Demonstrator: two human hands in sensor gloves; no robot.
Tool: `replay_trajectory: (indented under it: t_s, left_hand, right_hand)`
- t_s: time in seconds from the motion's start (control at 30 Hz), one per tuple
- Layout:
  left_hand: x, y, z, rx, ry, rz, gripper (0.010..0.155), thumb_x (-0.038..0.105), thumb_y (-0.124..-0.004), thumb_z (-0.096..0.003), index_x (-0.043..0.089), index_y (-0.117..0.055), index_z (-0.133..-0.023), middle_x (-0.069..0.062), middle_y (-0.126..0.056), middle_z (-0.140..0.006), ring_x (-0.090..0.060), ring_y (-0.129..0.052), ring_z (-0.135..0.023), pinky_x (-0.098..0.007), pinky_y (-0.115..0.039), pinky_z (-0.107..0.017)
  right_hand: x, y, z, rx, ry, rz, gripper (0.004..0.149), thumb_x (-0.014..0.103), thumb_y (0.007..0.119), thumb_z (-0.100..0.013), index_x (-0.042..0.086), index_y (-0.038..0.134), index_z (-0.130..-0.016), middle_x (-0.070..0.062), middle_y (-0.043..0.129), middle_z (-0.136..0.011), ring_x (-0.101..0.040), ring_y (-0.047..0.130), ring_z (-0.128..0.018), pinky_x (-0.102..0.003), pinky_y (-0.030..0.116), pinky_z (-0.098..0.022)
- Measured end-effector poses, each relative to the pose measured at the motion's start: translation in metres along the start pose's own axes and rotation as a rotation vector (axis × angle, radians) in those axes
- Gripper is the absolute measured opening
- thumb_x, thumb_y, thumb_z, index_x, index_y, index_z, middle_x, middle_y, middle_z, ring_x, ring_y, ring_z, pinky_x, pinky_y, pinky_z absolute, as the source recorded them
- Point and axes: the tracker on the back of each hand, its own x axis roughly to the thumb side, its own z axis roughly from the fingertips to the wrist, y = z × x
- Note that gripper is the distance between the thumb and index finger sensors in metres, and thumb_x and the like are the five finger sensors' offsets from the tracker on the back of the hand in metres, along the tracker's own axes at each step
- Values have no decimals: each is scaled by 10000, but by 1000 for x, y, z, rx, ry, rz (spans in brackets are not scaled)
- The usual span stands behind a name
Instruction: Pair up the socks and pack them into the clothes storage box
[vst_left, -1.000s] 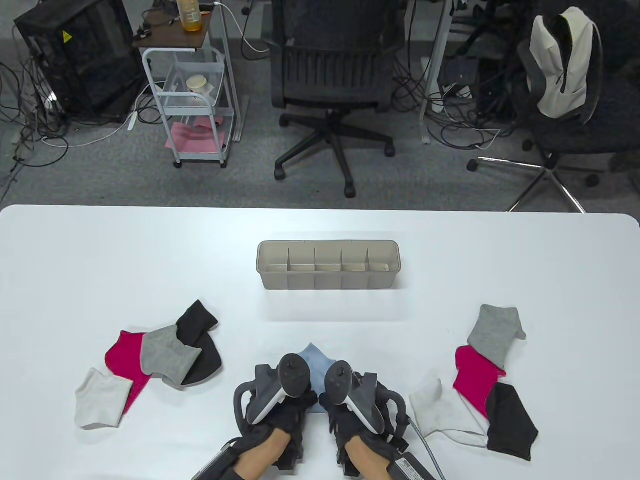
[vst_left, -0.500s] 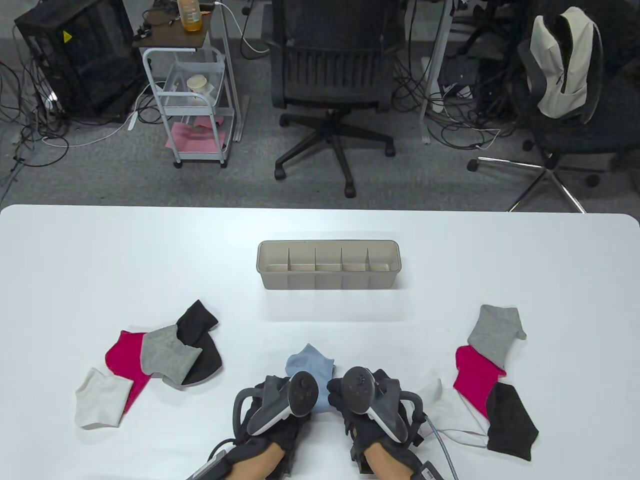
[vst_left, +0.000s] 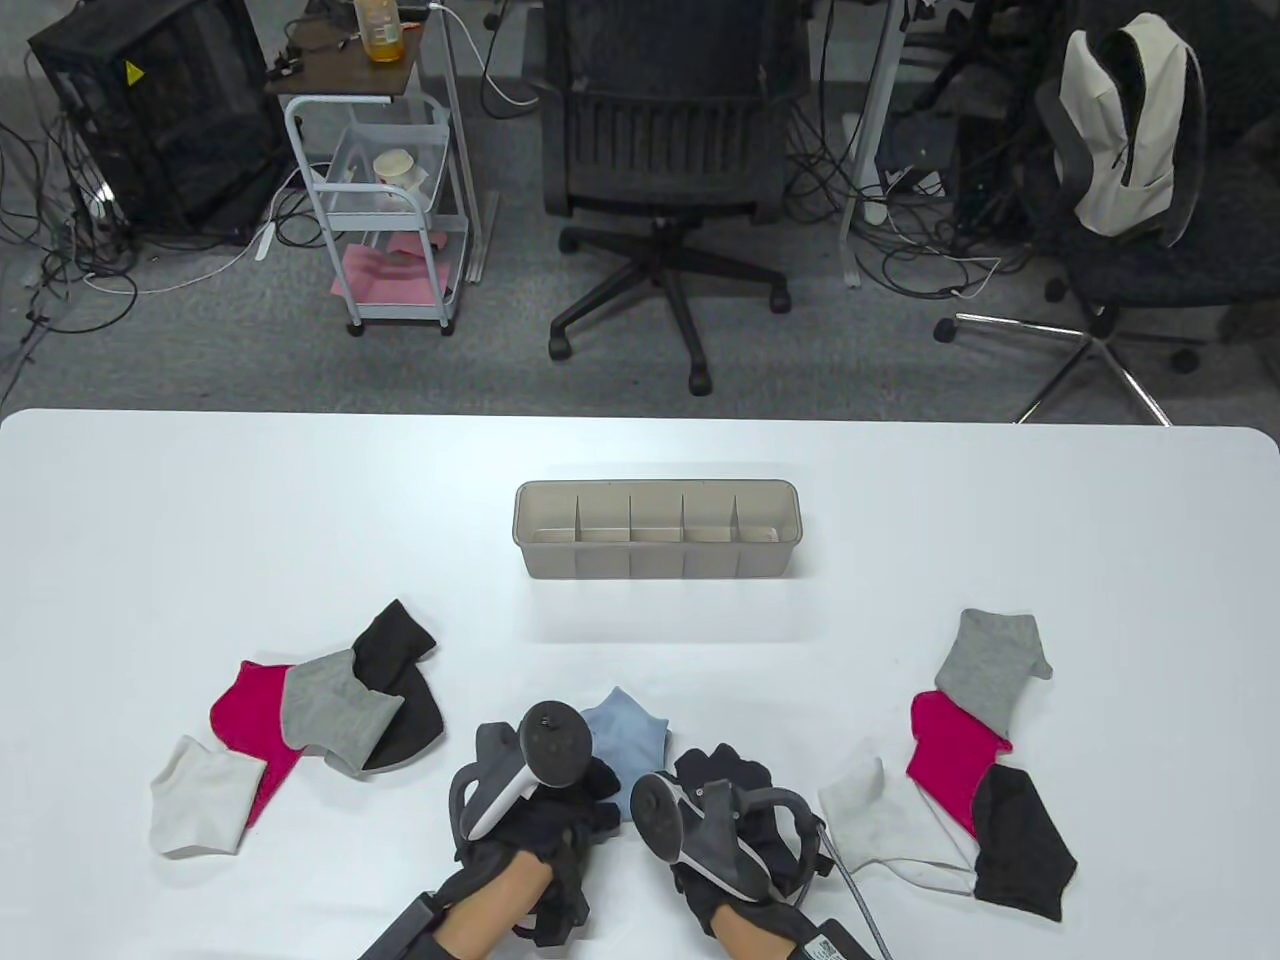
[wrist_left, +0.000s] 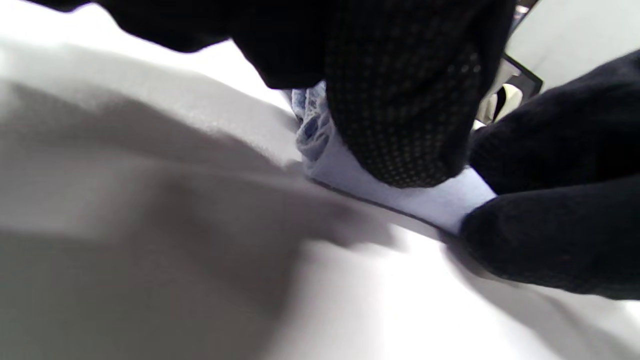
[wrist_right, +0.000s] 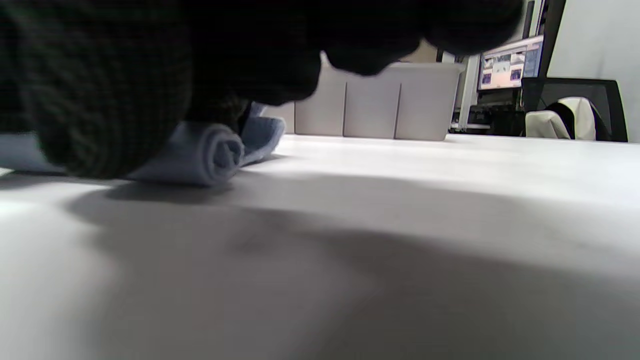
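Mid-table, beige divided storage box (vst_left: 655, 530) sits empty; both hands, left (vst_left: 545, 800) and right (vst_left: 720, 800), grip half-rolled light-blue sock (vst_left: 625, 735).

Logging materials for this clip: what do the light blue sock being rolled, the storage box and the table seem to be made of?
Light blue sock: soft knit fabric, likely cotton blend; it rolls into a coil under the right hand.
Storage box: rigid beige plastic, matte and slightly see-through, with thin moulded dividers.
Table: smooth white top with a soft sheen, probably laminate; the core cannot be told.
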Motion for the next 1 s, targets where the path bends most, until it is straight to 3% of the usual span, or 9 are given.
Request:
replay_trajectory:
  t_s: [0.17,0.37,0.53,0.63,0.67,0.73,0.77,0.9,1.0]
  left_hand:
    - [-6,3,-2,-30,42,25,442,390,-895,-376,183,-937,-764,-41,-875,-316,-335,-812,-269,-599,-678,-307]
    - [7,2,-6,90,66,-129,379,428,-849,-390,210,-966,-677,-23,-874,-301,-313,-817,-262,-578,-689,-305]
    - [23,2,8,191,-7,-245,397,340,-881,-408,209,-874,-784,-30,-858,-432,-314,-800,-346,-581,-670,-358]
    - [27,-2,20,156,-78,-274,448,316,-885,-410,191,-853,-840,-46,-864,-469,-325,-798,-375,-590,-659,-379]
    - [27,-5,22,126,-98,-282,614,340,-919,-380,22,-823,-896,-59,-856,-507,-333,-788,-402,-596,-646,-395]
    - [25,-8,24,108,-87,-305,643,338,-924,-378,45,-776,-931,-48,-845,-530,-328,-783,-418,-593,-644,-407]
    - [24,-8,22,132,-92,-324,559,328,-922,-380,206,-773,-905,-43,-846,-523,-327,-786,-413,-592,-647,-404]
    - [16,-6,14,116,-82,-268,507,311,-923,-377,220,-804,-861,-41,-857,-495,-324,-796,-397,-591,-658,-394]
    - [10,-2,11,104,-84,-219,498,318,-923,-379,227,-824,-859,-38,-871,-483,-320,-806,-390,-587,-668,-390]
  right_hand:
    - [-6,5,-6,187,103,-199,435,501,878,-335,353,907,-743,110,893,-476,-155,829,-448,-426,703,-469]
    - [-6,9,-18,218,245,-231,386,516,762,-382,350,904,-701,117,875,-452,-143,821,-432,-416,703,-455]
    - [-3,7,-28,234,297,-195,359,528,793,-374,338,922,-649,110,881,-420,-148,825,-415,-418,703,-448]
    - [-3,7,-30,211,260,-153,347,537,791,-382,339,924,-634,118,881,-403,-137,831,-401,-409,715,-436]
    - [-4,7,-29,198,252,-155,345,542,791,-384,340,927,-628,122,883,-396,-133,834,-394,-406,720,-431]
    - [-6,8,-28,189,254,-181,345,549,801,-379,341,934,-621,126,887,-389,-130,837,-387,-402,723,-426]
    - [-7,8,-27,177,245,-196,346,550,806,-375,344,938,-620,128,892,-389,-129,841,-385,-401,726,-424]
    - [-17,-8,-21,117,168,-239,375,541,857,-348,411,934,-691,135,918,-432,-129,856,-404,-401,734,-434]
    - [-19,-18,-13,42,-3,-262,361,528,888,-338,448,938,-687,130,922,-436,-133,857,-411,-404,734,-443]
